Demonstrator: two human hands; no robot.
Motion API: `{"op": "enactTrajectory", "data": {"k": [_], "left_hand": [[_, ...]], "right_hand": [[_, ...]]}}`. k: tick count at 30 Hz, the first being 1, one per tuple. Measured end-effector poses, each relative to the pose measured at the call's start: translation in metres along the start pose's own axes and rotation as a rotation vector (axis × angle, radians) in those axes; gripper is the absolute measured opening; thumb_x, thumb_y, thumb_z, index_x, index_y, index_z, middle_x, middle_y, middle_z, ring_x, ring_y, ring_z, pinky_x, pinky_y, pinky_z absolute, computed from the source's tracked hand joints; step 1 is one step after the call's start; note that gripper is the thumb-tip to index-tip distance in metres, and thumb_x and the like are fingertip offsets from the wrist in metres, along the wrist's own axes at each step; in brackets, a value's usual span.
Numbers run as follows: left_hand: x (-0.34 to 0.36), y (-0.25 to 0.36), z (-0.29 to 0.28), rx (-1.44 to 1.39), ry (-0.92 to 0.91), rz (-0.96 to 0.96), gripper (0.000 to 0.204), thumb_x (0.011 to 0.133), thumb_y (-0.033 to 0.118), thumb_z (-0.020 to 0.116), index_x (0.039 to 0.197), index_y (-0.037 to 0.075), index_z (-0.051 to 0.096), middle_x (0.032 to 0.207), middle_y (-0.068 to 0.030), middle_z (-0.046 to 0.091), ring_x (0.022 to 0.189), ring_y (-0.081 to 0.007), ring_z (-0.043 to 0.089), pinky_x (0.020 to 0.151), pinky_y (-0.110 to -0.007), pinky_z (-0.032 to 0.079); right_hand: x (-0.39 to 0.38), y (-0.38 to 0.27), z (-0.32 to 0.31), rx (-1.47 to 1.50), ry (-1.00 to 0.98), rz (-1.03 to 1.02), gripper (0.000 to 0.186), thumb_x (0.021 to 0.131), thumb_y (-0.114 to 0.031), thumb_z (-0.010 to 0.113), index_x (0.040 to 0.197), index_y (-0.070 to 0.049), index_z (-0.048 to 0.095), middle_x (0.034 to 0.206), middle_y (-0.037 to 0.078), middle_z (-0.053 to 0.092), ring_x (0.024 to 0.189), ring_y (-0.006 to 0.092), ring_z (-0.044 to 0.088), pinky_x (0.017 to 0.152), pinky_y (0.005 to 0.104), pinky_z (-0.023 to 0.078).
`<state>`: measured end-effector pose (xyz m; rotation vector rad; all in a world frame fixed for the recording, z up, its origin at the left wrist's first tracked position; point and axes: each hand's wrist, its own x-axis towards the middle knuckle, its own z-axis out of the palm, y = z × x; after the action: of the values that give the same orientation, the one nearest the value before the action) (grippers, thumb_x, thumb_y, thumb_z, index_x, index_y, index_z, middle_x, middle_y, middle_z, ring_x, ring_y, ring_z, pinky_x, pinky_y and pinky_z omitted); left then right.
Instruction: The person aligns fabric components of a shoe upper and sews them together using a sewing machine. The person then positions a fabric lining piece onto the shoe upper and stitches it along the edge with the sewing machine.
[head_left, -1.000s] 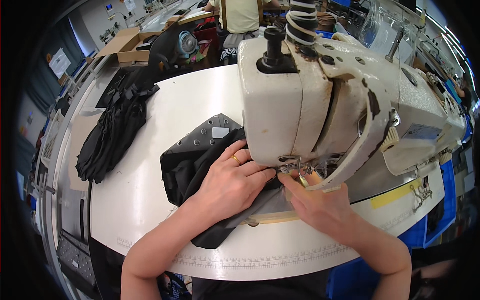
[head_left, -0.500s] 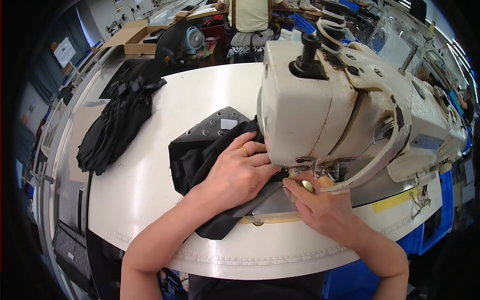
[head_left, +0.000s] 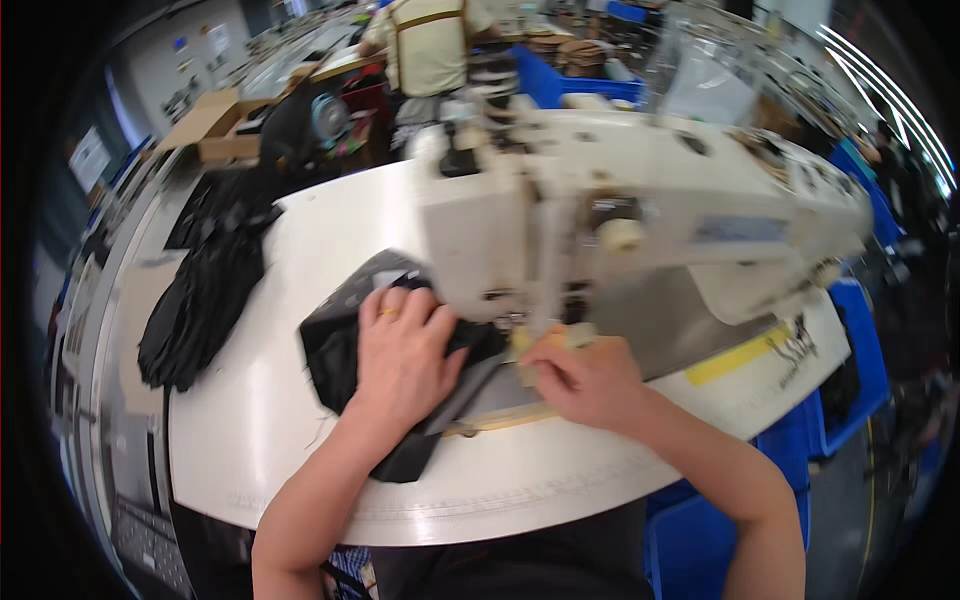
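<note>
A black fabric piece [head_left: 335, 355] with a grey, metal-studded panel lies on the white table, its right edge beside the needle area of a sewing machine [head_left: 480, 235]. My left hand [head_left: 405, 350], a ring on one finger, rests on this fabric with its fingers laid out and the thumb apart. Close by the presser foot [head_left: 515, 322], my right hand [head_left: 585, 380] has its fingers curled together. Motion blur hides what, if anything, they pinch. Small yellowish parts show around those fingertips.
A bunch of black fabric pieces [head_left: 205, 290] lies at the table's left. Blue bins [head_left: 855, 370] stand below its right edge. Beyond the table are a cardboard box [head_left: 225, 130], a small fan [head_left: 330, 118] and a person [head_left: 428, 45] in a light top.
The whole view has shifted, and the machine's right side shows more. My left hand has drawn back from the needle onto the fabric. My right hand's extended finger has curled in.
</note>
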<state>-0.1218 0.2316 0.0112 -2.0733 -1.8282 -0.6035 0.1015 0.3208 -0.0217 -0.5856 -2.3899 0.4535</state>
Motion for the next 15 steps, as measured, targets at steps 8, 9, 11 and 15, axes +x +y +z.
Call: {"op": "enactTrajectory", "data": {"k": [8,9,11,15], "left_hand": [[-0.078,-0.001,-0.037,-1.135,0.203,-0.736,0.022,0.098,0.013,0.060,0.113,-0.002,0.064,0.106,-0.0095,0.068,0.093,-0.0202,0.064,0.085,-0.032,0.051],[-0.085,0.019,-0.063,-1.314,0.246,-0.768,0.024,0.100,0.014,0.059,0.116,-0.002,0.063,0.109,-0.0085,0.068,0.094,-0.0183,0.064,0.086,-0.031,0.051],[-0.086,0.058,-0.066,-1.123,0.334,-0.876,0.042,0.104,0.032,0.049,0.128,0.000,0.057,0.113,-0.0121,0.065,0.099,-0.0223,0.066,0.091,-0.036,0.054],[-0.066,0.076,-0.092,-1.184,0.470,-0.915,0.037,0.102,0.031,0.054,0.125,0.003,0.059,0.114,-0.0115,0.064,0.106,-0.0206,0.064,0.091,-0.035,0.053]], "right_hand": [[-0.067,-0.099,0.012,0.589,-0.035,0.098,0.080,0.089,-0.034,0.070,0.150,0.001,0.033,0.141,0.022,0.051,0.127,0.0384,0.050,0.107,0.0431,0.041],[-0.068,-0.123,0.019,0.697,0.037,0.050,0.083,0.089,-0.029,0.069,0.154,-0.001,0.027,0.148,0.022,0.047,0.131,0.0379,0.049,0.110,0.0421,0.039],[-0.069,-0.147,0.032,1.039,0.135,0.027,0.109,0.081,-0.022,0.075,0.158,-0.001,-0.001,0.147,0.036,0.038,0.136,0.0492,0.039,0.113,0.0465,0.036],[-0.083,-0.132,0.012,1.075,0.156,0.074,0.081,0.083,-0.004,0.060,0.156,-0.003,0.025,0.147,0.028,0.045,0.136,0.0381,0.048,0.110,0.0380,0.039]]}}
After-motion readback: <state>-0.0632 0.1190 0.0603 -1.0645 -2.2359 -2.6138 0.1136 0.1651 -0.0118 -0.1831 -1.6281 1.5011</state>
